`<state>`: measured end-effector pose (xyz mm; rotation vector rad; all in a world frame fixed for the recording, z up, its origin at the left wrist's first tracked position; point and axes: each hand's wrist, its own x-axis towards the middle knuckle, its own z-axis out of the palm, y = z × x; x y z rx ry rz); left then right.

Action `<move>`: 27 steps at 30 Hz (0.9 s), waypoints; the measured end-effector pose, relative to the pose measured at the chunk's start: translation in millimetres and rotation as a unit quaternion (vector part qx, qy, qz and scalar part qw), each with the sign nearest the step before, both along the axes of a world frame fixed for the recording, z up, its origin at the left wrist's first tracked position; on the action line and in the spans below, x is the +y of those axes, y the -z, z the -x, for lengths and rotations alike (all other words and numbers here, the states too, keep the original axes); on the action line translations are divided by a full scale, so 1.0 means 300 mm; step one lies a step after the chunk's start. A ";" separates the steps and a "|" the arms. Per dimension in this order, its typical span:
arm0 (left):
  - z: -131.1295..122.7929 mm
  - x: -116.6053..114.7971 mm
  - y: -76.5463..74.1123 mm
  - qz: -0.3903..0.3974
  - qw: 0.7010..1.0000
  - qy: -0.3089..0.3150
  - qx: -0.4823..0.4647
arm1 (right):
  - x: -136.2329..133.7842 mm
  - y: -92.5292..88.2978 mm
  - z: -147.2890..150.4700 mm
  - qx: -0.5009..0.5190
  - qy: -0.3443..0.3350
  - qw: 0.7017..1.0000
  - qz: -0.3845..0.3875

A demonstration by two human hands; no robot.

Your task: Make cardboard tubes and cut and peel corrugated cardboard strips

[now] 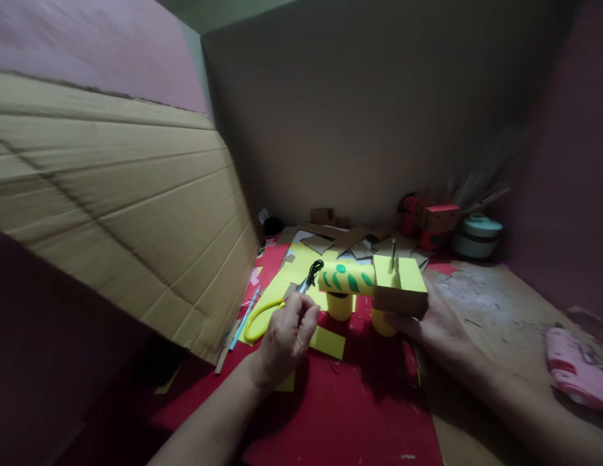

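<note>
A yellow paper-and-cardboard figure stands on red paper [359,401]: a yellow tube body with green stripes [346,279], a yellow-topped box head [399,283] and yellow round legs [339,306]. My right hand [434,323] is closed on the underside of the box head. My left hand [285,338] pinches a thin tool [304,287] whose tip meets black threads [314,268] at the tube's left end.
A large corrugated cardboard sheet [111,213] leans at the left. Yellow scissors handles [258,317] lie by yellow sheets. Cardboard scraps [350,239], a red box [440,217] and a teal lidded pot [477,235] sit at the back. A pink object [576,369] lies at right.
</note>
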<state>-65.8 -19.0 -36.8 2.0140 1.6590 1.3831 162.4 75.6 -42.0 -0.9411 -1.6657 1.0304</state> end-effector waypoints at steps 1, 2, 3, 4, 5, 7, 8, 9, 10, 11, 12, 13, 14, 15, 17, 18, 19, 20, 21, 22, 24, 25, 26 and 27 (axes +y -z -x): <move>-0.009 -0.003 0.000 -0.012 0.999 0.011 0.042 | -0.002 -0.002 0.000 0.008 -0.001 1.000 0.003; -0.018 -0.006 0.000 -0.026 0.996 0.024 0.077 | -0.004 -0.002 0.000 0.013 -0.001 1.000 0.005; -0.025 -0.007 0.002 -0.038 0.993 0.037 0.106 | -0.003 0.000 0.000 0.015 -0.002 1.000 0.007; -0.031 -0.007 0.003 -0.044 0.989 0.048 0.131 | -0.001 0.003 -0.001 0.018 -0.007 1.000 0.011; -0.036 -0.007 0.005 -0.044 0.986 0.057 0.152 | 0.002 0.007 -0.002 0.020 -0.013 1.000 0.016; -0.041 -0.005 0.009 -0.043 0.977 0.075 0.194 | 0.009 0.016 -0.005 0.024 -0.027 0.999 0.027; -0.042 -0.004 0.010 -0.043 0.972 0.085 0.214 | 0.013 0.021 -0.006 0.025 -0.031 0.999 0.030; -0.042 -0.002 0.011 -0.045 0.967 0.095 0.231 | 0.017 0.025 -0.007 0.028 -0.034 0.999 0.028; -0.042 -0.002 0.011 -0.047 0.963 0.104 0.244 | 0.020 0.028 -0.008 0.031 -0.039 0.998 0.025; -0.042 -0.001 0.012 -0.047 0.961 0.112 0.250 | 0.022 0.031 -0.008 0.036 -0.048 0.998 0.023; -0.042 -0.001 0.013 -0.044 0.961 0.117 0.248 | 0.024 0.034 -0.008 0.041 -0.058 0.997 0.026; -0.042 -0.001 0.014 -0.037 0.963 0.120 0.239 | 0.024 0.036 -0.008 0.046 -0.069 0.996 0.033; -0.042 -0.001 0.015 -0.027 0.966 0.118 0.227 | 0.025 0.039 -0.008 0.050 -0.079 0.995 0.042; -0.042 0.000 0.017 -0.014 0.970 0.115 0.215 | 0.025 0.041 -0.007 0.052 -0.085 0.994 0.051; -0.043 0.001 0.023 0.017 0.974 0.107 0.197 | 0.024 0.045 -0.006 0.053 -0.085 0.993 0.057; -0.044 0.002 0.026 0.028 0.975 0.104 0.194 | 0.023 0.045 -0.006 0.057 -0.083 0.993 0.058; -0.043 0.004 0.030 0.033 0.975 0.102 0.195 | 0.022 0.045 -0.005 0.063 -0.081 0.993 0.059; -0.043 0.007 0.034 0.032 0.975 0.100 0.197 | 0.020 0.043 -0.003 0.070 -0.076 0.993 0.062; -0.041 0.009 0.038 0.028 0.974 0.099 0.199 | 0.018 0.040 -0.002 0.077 -0.068 0.992 0.066; -0.039 0.011 0.042 0.025 0.974 0.098 0.201 | 0.015 0.037 0.000 0.081 -0.057 0.993 0.070; -0.034 0.015 0.050 0.022 0.974 0.093 0.204 | 0.007 0.031 0.004 0.077 -0.029 0.993 0.078; -0.032 0.016 0.052 0.024 0.974 0.094 0.204 | 0.004 0.029 0.007 0.074 -0.018 0.994 0.081; -0.030 0.017 0.054 0.030 0.974 0.098 0.204 | 0.001 0.029 0.009 0.073 -0.011 0.994 0.084; -0.029 0.017 0.055 0.037 0.973 0.103 0.202 | -0.002 0.030 0.010 0.074 -0.006 0.993 0.086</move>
